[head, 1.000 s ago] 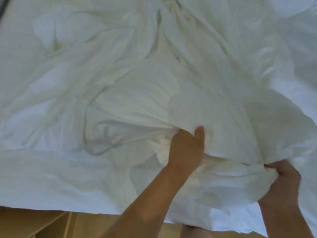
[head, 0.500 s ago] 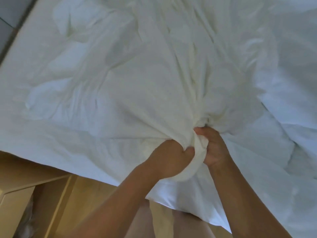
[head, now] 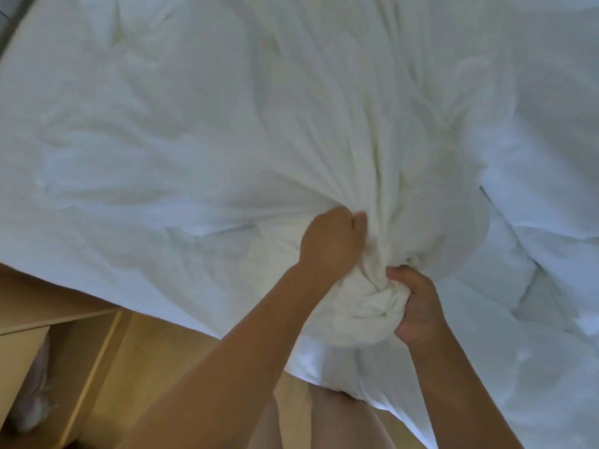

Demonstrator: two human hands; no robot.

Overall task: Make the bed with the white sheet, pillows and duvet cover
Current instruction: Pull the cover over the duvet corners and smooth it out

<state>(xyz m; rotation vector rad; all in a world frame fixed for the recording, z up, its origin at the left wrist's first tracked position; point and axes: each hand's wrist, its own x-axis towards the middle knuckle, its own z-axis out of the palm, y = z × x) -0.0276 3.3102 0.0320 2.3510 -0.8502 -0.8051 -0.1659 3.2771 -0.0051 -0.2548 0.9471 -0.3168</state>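
left hand [head: 330, 243] clenched on crumpled white cotton duvet cover [head: 227, 140] | right hand [head: 418, 307] grips its bunch, nearer bed edge | cloth fans away across bed [head: 19, 76], folds running far-to-near

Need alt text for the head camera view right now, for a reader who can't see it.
Both hands grip a bunched wad of white duvet cover at the bed's near edge, left hand above right hand. Wrinkled fabric fans outward; a wooden bedside unit stands lower left.
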